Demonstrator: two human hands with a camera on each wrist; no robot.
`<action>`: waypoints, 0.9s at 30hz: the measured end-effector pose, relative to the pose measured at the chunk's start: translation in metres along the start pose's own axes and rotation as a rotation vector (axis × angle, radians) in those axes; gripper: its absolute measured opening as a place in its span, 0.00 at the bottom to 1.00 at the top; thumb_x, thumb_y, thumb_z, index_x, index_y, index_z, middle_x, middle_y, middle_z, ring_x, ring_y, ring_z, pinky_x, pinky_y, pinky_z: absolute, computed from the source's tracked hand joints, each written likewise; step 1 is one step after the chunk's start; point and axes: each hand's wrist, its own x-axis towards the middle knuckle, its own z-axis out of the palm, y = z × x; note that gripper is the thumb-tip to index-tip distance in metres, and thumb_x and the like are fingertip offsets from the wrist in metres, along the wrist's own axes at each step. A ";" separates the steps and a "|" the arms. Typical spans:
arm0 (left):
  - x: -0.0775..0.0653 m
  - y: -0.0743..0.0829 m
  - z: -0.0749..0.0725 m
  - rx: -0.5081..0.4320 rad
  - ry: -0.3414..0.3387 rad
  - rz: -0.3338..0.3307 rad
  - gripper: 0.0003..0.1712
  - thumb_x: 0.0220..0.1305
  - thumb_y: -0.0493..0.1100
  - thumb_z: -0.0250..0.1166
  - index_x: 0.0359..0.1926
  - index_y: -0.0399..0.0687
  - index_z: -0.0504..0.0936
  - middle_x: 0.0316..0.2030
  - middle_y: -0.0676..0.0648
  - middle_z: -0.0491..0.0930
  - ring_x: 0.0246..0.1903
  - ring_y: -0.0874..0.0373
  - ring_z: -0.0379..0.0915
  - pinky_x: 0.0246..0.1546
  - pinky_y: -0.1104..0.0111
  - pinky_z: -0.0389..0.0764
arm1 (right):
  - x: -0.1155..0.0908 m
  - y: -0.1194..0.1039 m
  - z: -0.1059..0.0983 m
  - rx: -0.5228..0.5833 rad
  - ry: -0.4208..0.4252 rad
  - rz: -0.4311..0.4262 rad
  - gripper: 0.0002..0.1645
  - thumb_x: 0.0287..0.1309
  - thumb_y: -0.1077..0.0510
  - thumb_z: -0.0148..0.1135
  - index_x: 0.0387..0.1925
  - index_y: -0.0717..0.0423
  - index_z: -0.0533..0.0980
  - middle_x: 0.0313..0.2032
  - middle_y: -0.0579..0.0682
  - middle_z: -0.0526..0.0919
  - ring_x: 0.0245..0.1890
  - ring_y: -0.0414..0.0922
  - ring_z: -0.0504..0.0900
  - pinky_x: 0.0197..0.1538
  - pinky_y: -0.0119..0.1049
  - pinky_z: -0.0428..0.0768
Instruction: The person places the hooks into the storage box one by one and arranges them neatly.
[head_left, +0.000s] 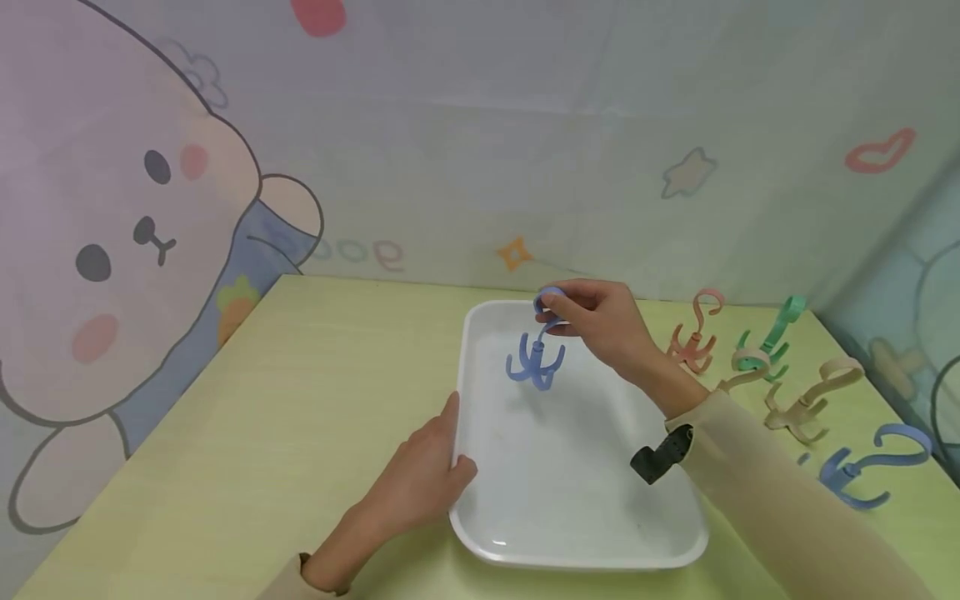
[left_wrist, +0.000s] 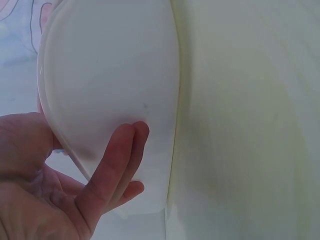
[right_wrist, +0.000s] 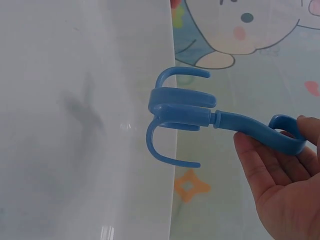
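By its curved top, my right hand [head_left: 600, 321] pinches a blue multi-prong hanging hook [head_left: 536, 365] between thumb and fingers. It hangs above the far part of a white tray [head_left: 570, 508], prongs lowest, and casts a faint shadow on the tray's floor. The right wrist view shows the same hook [right_wrist: 182, 114] with its curled prongs apart from the tray. My left hand [head_left: 416, 475] grips the tray's left side, thumb over the rim. Its fingers [left_wrist: 116, 160] lie against the outer wall in the left wrist view.
Right of the tray stand a red hook [head_left: 692, 350], a green hook [head_left: 783, 325], two beige hooks [head_left: 802, 410], one partly behind my sleeve, and another blue hook [head_left: 843, 475]. A printed cloth [head_left: 480, 167] hangs behind the yellow-green table [head_left: 337, 375].
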 end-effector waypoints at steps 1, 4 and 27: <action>0.000 0.000 0.000 -0.003 -0.001 -0.002 0.47 0.63 0.36 0.58 0.81 0.28 0.51 0.70 0.30 0.72 0.60 0.43 0.78 0.55 0.50 0.83 | 0.001 0.000 0.002 -0.003 0.001 0.003 0.19 0.72 0.58 0.65 0.57 0.67 0.83 0.46 0.57 0.89 0.45 0.44 0.90 0.51 0.40 0.88; 0.000 0.000 0.000 -0.007 -0.003 -0.004 0.47 0.64 0.36 0.58 0.81 0.28 0.51 0.72 0.29 0.71 0.60 0.43 0.77 0.56 0.49 0.83 | 0.005 0.000 0.006 -0.008 -0.001 0.012 0.19 0.72 0.58 0.65 0.57 0.67 0.82 0.47 0.60 0.88 0.45 0.44 0.90 0.52 0.40 0.88; -0.002 -0.001 -0.002 -0.033 -0.016 0.015 0.49 0.63 0.35 0.59 0.82 0.32 0.51 0.67 0.32 0.75 0.54 0.47 0.79 0.50 0.52 0.85 | 0.033 0.018 0.025 0.012 -0.011 0.078 0.20 0.73 0.58 0.64 0.58 0.67 0.82 0.50 0.62 0.87 0.46 0.45 0.89 0.54 0.42 0.87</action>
